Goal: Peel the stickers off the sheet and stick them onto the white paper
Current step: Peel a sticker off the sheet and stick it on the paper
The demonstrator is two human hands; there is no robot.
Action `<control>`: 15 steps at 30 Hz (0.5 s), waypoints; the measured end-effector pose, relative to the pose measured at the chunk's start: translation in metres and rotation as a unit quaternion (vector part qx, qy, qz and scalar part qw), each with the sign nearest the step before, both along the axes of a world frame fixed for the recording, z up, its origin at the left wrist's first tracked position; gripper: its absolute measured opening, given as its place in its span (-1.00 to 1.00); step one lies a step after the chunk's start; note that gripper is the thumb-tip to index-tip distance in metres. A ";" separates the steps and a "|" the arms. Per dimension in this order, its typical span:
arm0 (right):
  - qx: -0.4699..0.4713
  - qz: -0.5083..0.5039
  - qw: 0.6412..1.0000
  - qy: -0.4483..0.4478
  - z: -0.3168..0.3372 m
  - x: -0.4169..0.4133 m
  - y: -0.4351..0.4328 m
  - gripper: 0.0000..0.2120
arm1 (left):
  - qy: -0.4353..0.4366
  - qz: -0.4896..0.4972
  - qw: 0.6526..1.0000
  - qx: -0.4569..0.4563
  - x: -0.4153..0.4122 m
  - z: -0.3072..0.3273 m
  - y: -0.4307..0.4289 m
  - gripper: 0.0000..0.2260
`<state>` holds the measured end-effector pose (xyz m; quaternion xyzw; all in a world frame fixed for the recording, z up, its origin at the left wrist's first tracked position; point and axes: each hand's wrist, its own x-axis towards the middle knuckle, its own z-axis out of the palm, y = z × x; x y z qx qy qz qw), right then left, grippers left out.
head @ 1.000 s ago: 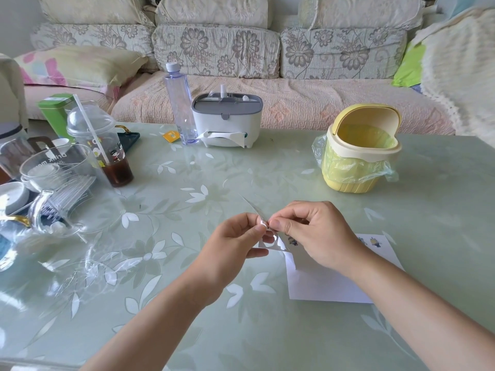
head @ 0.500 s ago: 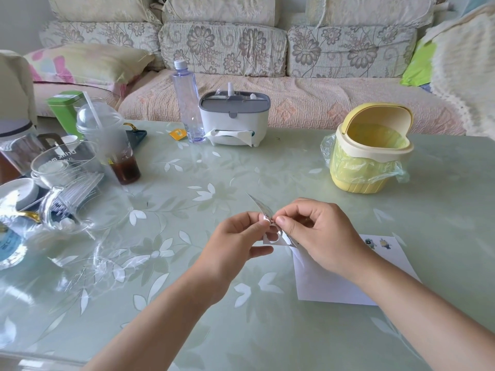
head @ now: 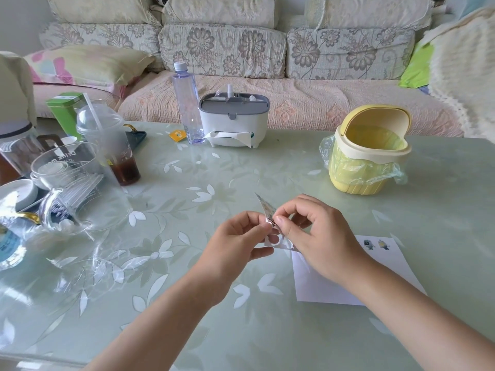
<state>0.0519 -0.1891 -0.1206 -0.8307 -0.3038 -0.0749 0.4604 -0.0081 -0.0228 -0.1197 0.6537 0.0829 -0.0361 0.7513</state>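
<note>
White paper (head: 329,287) on table (head: 187,170) | sticker sheet (head: 266,207) pinched: left hand (head: 235,241), right hand (head: 318,236)

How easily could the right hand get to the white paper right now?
Probably yes, easily: the white paper lies flat on the table just under the right hand, nothing between them. That hand is busy though, pinching the sticker sheet together with the left hand.

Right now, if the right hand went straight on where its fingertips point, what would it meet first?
The right hand pinches the sticker sheet, so that first; just beyond, probably the left hand.
</note>
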 end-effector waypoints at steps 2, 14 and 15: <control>0.026 -0.002 0.999 0.040 -0.002 -0.001 0.002 -0.87 | -0.009 -0.006 1.000 0.001 0.000 -0.001 0.000 -0.89; -0.031 -0.088 0.977 -0.191 0.002 0.000 -0.004 -0.89 | 0.018 0.072 0.997 -0.037 0.003 -0.001 -0.008 -0.83; -0.027 -0.091 0.979 -0.178 0.004 -0.002 -0.004 -0.90 | 0.016 0.080 0.996 -0.048 0.004 -0.001 -0.009 -0.83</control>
